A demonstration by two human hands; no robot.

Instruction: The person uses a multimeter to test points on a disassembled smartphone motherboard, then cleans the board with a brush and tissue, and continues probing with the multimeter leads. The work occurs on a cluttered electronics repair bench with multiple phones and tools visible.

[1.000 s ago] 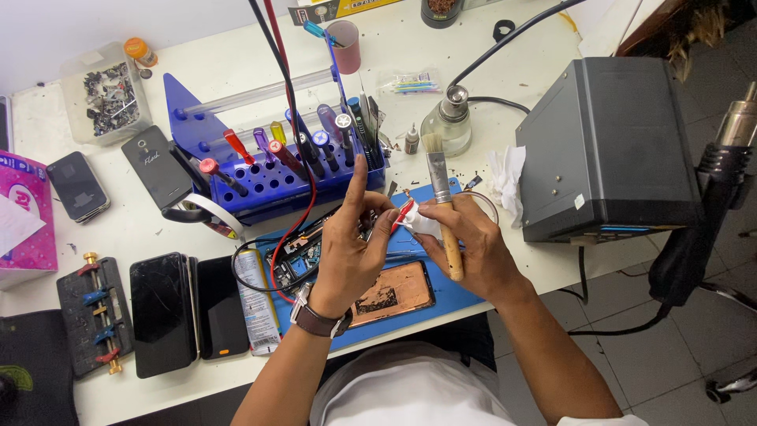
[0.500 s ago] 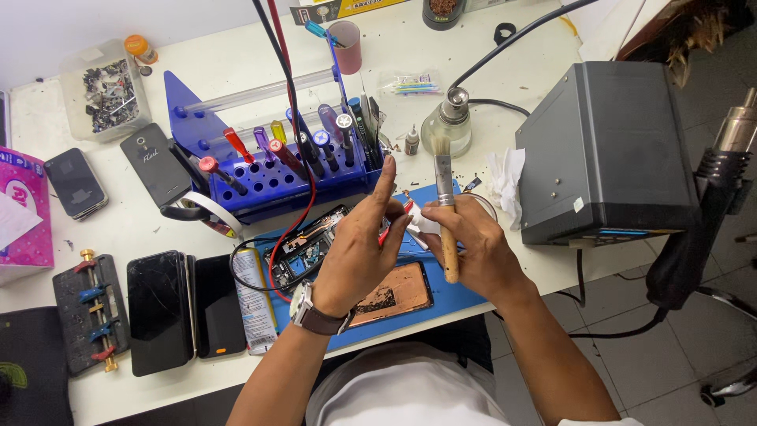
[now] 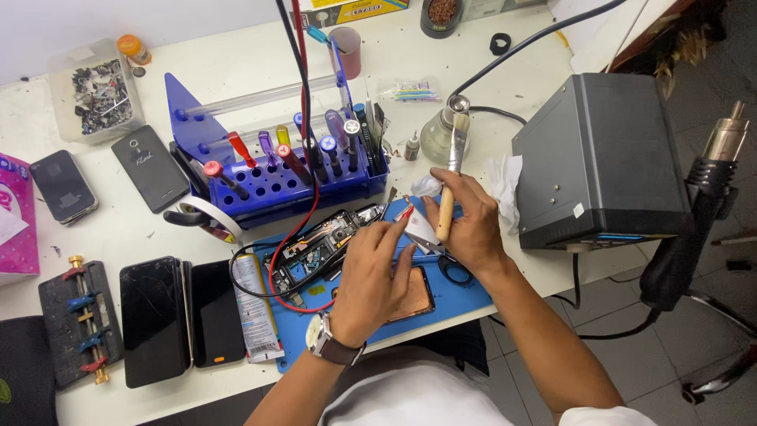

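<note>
My right hand (image 3: 475, 230) grips a brush (image 3: 449, 185) by its wooden handle, bristles pointing up and away. My left hand (image 3: 369, 278), with a watch at the wrist, meets it over the blue work mat (image 3: 461, 298). The left fingertips pinch a small flat pale piece (image 3: 420, 233) with a red tip (image 3: 404, 211), which the right hand also touches. Just left of the hands an opened phone (image 3: 314, 246) lies with its insides exposed. A copper-coloured plate (image 3: 419, 296) lies under my left palm. A thin metal tool (image 3: 389, 198) pokes out above the left fingers.
A blue tool rack (image 3: 260, 177) of screwdrivers stands behind the mat, with red and black leads (image 3: 303, 118) hanging over it. A black station box (image 3: 603, 158) is at the right, its hot-air handle (image 3: 721, 150) beyond. Several phones (image 3: 154, 319) and a clamp jig (image 3: 79, 315) lie at the left.
My left fingers have come down from their raised pinch onto the piece. The brush has tipped more upright in my right hand, and both hands have shifted slightly.
</note>
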